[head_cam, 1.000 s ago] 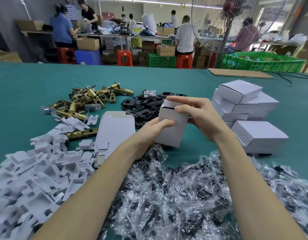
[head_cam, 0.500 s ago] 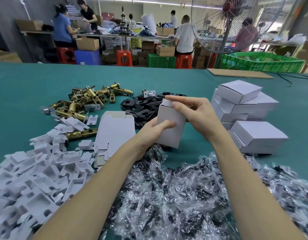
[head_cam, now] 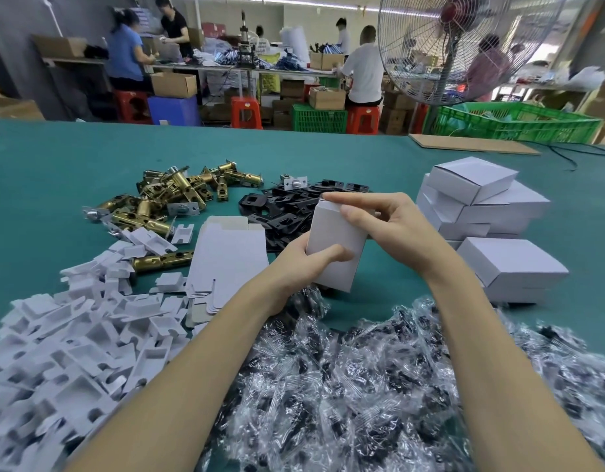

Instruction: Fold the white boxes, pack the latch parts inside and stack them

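The person held one white box (head_cam: 335, 247) upright just above the green table (head_cam: 56, 172), between the pile of black plates (head_cam: 284, 212) and the heap of clear plastic bags (head_cam: 345, 386). The left hand (head_cam: 294, 267) grasped the box's lower half, its thumb laid across the near face. The right hand (head_cam: 389, 223) curled over the top end, fingertips (head_cam: 331, 198) pressing along the upper edge, where the top flap seemed to be closing. Whether latch parts were already inside could not be seen.

To finish this fold cleanly, the left hand should probably keep the walls square without crushing them, while the right runs the tuck flap straight into its slot rather than forcing one corner first.

Flat box blanks (head_cam: 226, 253) lay just left of the hands, brass latch bolts (head_cam: 171, 195) beyond them, white card inserts (head_cam: 66, 342) at near left. Finished boxes (head_cam: 481, 206) stood stacked to the right.
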Motion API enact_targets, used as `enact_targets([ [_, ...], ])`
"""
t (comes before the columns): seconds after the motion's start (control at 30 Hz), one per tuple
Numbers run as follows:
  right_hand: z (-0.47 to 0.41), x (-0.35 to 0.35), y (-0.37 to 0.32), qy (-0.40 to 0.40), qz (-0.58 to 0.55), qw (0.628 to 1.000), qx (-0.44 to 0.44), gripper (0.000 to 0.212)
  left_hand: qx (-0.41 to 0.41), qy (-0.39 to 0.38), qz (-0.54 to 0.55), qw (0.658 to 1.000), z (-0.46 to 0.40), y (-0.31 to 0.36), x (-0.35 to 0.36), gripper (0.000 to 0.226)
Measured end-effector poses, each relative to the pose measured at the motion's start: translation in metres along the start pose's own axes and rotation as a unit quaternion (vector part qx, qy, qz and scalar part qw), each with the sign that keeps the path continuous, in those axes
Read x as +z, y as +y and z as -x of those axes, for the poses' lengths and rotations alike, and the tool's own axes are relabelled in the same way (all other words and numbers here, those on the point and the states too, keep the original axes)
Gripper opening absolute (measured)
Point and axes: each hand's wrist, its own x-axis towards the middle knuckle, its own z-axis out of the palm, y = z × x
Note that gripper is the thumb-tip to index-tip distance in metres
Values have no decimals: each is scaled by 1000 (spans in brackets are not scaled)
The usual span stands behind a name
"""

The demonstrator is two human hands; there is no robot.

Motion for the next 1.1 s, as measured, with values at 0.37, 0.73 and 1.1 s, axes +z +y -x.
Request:
enact_targets([
  [0.37, 0, -11, -4, -106, -24, 994, 32, 37, -5, -21, 11, 1000, 3, 3, -3, 45],
  [0.73, 0, -5, -10, -63, -19, 996, 53, 27, 2, -36, 29, 999, 3, 3, -4, 47],
  [1.1, 0, -3, -15, -70, -64, 995, 21, 29, 72, -37, 79, 994, 8, 6, -7, 51],
])
